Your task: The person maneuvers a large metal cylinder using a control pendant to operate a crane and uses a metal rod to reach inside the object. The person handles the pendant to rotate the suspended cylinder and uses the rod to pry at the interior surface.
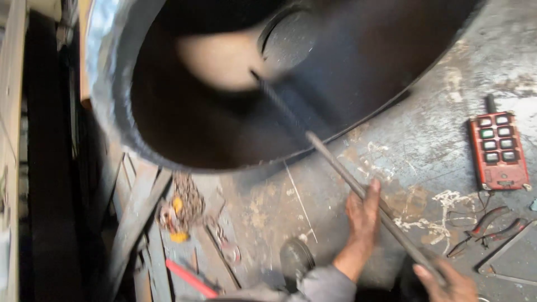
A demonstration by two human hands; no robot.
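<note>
Both hands grip a long steel rod (358, 187): left hand (362, 215) wrapped around mid-shaft, right hand (447, 282) clamped on its 5 o'clock end. Its tip reaches toward 11 o'clock inside a big dark drum (224, 89). A red remote (498, 151) lies at 3 o'clock on the steel floor (414, 140).

Setting: metalworking workshop, heavy fabrication. Evidence: large dark steel cylinder (224, 84) lying open-ended on a scuffed, chalk-marked steel floor plate (425, 140); red push-button crane remote (498, 151); pliers (492, 223); what looks like chain and scrap (184, 207) among timber planks (134, 223), blurred.
</note>
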